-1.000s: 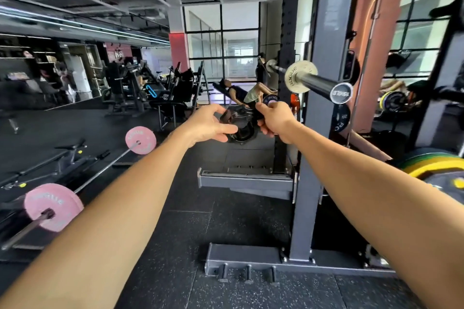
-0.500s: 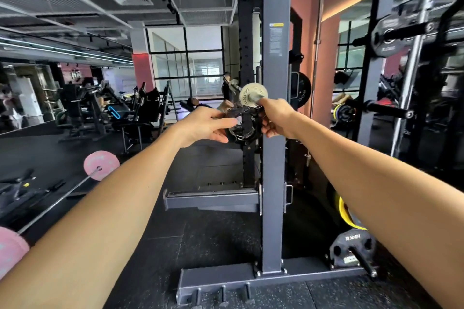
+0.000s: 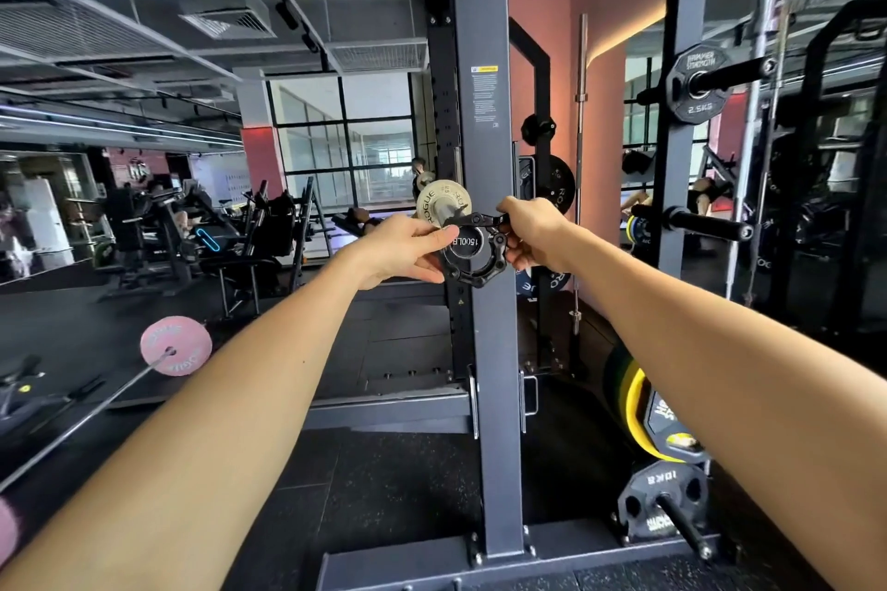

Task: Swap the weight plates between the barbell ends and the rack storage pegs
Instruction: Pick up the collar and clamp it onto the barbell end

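Note:
A black barbell collar [image 3: 475,276] circles the tip of the barbell sleeve [image 3: 464,246], whose end cap faces me. My left hand [image 3: 408,247] grips the collar's left side. My right hand [image 3: 533,233] pinches its lever at the upper right. Behind the collar a small grey plate [image 3: 432,204] sits on the sleeve. The bar runs straight away from me, so most of it is hidden. Storage pegs on the right carry a 2.5 kg black plate [image 3: 691,106], a 10 kg black plate [image 3: 643,501] low down and a yellow-rimmed plate [image 3: 636,403].
The grey rack upright [image 3: 485,350] stands right behind the collar, its base [image 3: 408,564] on the black rubber floor. A second barbell with pink plates [image 3: 175,346] lies on the floor at left. An empty peg [image 3: 705,226] sticks out at right. Gym machines fill the background.
My view has swung so the sleeve now points straight at me. The collar has come to the sleeve's tip, both hands still on it.

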{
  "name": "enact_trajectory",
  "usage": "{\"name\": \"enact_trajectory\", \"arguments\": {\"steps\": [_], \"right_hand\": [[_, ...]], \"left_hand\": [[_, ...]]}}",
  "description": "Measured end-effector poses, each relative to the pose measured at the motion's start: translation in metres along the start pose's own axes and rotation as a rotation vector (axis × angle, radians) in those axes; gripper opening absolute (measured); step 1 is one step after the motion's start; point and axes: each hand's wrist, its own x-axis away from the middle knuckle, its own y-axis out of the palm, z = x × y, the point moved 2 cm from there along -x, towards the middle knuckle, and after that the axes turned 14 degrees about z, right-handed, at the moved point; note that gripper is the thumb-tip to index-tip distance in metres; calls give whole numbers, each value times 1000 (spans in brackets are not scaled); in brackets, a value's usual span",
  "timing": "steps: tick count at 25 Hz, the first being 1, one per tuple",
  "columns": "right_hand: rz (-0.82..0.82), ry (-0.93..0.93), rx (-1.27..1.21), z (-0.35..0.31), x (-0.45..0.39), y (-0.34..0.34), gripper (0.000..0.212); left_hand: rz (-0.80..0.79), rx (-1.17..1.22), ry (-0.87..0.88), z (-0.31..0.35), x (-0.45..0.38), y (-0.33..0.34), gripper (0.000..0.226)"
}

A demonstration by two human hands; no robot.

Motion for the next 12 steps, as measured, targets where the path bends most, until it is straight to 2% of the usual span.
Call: {"name": "enact_trajectory", "arguments": {"steps": [3, 8, 12], "right_hand": [[-14, 3, -15, 6, -11, 1, 31], [-6, -23, -24, 10, -27, 8, 31], [-23, -20, -30, 16, -42, 16, 31]], "left_hand": [[58, -29, 5, 0, -5, 6, 43], [141, -7, -7, -2, -14, 13, 29], [191, 5, -23, -10, -30, 19, 35]]}}
